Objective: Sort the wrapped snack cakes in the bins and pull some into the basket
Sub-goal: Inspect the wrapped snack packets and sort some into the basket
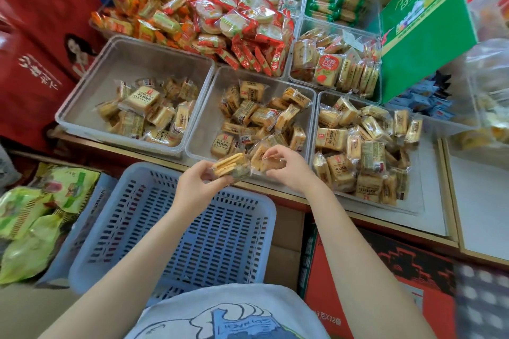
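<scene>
Three clear bins hold yellow wrapped snack cakes: a left bin, a middle bin and a right bin. My left hand grips a wrapped snack cake over the near rim of the middle bin. My right hand pinches another wrapped cake right beside it. Below them stands a blue slotted basket with nothing visible in it.
Behind the three bins lie heaps of orange and red snack packs and more clear bins. A green carton leans at the right. Green bags lie left of the basket; a red carton stands at its right.
</scene>
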Demonstrator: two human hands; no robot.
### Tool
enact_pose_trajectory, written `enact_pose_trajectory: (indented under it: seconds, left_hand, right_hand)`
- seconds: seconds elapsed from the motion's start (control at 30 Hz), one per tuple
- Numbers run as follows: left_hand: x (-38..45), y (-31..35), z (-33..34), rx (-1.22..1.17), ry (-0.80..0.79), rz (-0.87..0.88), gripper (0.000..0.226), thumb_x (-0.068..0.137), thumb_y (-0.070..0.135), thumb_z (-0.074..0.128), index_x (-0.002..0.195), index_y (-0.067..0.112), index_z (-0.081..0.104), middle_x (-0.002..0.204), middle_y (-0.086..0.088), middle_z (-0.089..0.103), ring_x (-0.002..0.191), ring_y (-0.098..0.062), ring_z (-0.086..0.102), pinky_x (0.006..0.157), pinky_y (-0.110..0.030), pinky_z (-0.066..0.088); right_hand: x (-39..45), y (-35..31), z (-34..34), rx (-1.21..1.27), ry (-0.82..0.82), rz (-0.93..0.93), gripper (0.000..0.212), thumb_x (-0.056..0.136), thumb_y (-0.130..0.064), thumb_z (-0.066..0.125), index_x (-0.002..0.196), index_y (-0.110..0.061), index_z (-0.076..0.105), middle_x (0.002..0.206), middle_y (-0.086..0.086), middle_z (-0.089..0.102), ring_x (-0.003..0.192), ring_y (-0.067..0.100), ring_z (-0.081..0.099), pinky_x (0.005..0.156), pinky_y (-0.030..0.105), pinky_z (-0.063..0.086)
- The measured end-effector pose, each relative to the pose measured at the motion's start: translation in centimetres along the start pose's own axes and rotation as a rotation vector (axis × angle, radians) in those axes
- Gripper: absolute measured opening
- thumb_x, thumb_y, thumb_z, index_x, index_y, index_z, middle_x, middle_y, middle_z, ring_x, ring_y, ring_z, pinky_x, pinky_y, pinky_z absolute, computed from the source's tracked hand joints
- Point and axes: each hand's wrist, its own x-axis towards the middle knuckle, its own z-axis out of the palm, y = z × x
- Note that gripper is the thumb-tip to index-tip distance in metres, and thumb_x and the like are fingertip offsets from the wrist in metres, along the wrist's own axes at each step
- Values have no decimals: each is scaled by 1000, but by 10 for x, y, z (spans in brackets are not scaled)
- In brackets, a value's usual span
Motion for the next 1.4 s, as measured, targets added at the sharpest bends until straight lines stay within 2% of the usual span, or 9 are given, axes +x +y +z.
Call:
enact_pose_trajectory:
  seconds: [0.2, 0.4, 0.5, 0.63, 0.8, 0.97, 1.1, 1.27, 1.4]
  left_hand:
    - [-26, 4, -20, -114, 21, 11, 19, 82, 16, 85, 96, 18, 71, 90, 8, 73, 84, 1, 65, 75, -16, 47]
    - [-61, -8, -52, -381, 24, 10, 35, 81, -5, 80, 103, 22, 72, 98, 2, 77, 94, -12, 72, 80, -22, 55]
    - [-76, -23, -67, -437, 43, -16, 36, 81, -6, 80, 107, 17, 71, 107, -5, 76, 102, -24, 71, 90, -33, 57]
    - [-91, -43, -79, -447, 119, -119, 32, 76, 12, 87, 101, 26, 73, 101, -1, 76, 97, -21, 71, 90, -35, 56]
    - [-90, -89, -82, -395, 253, -427, 21, 87, 25, 81, 93, 17, 63, 98, -3, 68, 79, -15, 63, 66, -22, 47]
    - [-69, -165, -48, -300, 135, -700, 28, 85, 25, 82, 102, 21, 60, 108, -5, 63, 95, -27, 67, 87, -46, 59]
    - [-54, -212, -17, -279, 101, -836, 59, 79, 30, 88, 127, 12, 60, 115, -5, 67, 103, -25, 67, 95, -46, 57]
    - [-48, -247, 8, -256, 53, -865, 47, 84, 30, 85, 119, 14, 58, 113, -4, 68, 107, -25, 66, 101, -46, 54]
    - [-52, -252, 16, -251, 72, -861, 64, 91, 36, 76, 147, 17, 51, 128, -2, 64, 115, -24, 64, 102, -39, 52]
  right_hand:
    - [-39, -23, 3, 475, 201, -124, 40, 90, -11, 74, 115, -38, 60, 114, -2, 66, 107, 14, 66, 90, 30, 57]
    - [-49, -41, 35, 893, 97, -30, 40, 80, -3, 79, 110, -11, 54, 109, 13, 72, 104, 30, 71, 94, 46, 58]
    - [-48, -55, 55, 1018, -9, -26, 36, 78, -5, 74, 107, -14, 56, 93, 5, 75, 86, 21, 72, 79, 34, 58]
    - [-43, -69, 79, 1036, -120, -6, 38, 78, -12, 73, 114, -16, 59, 96, 4, 72, 88, 22, 68, 76, 33, 53]
    - [-34, -71, 104, 1035, -245, 104, 45, 85, -19, 68, 128, -10, 59, 97, 8, 72, 92, 23, 70, 82, 42, 60]
    - [-7, -32, 165, 819, -266, 322, 38, 96, -9, 65, 131, 0, 57, 98, 10, 74, 93, 27, 72, 93, 54, 55]
    - [13, 18, 215, 750, -231, 554, 35, 96, -7, 67, 129, -1, 59, 106, 12, 72, 95, 28, 71, 82, 48, 61]
    - [13, 60, 247, 753, -248, 642, 32, 96, -11, 69, 126, -5, 60, 107, 10, 72, 92, 24, 72, 69, 40, 63]
    - [10, 73, 248, 736, -270, 628, 32, 96, -13, 69, 126, -9, 59, 115, 10, 71, 94, 22, 72, 74, 41, 63]
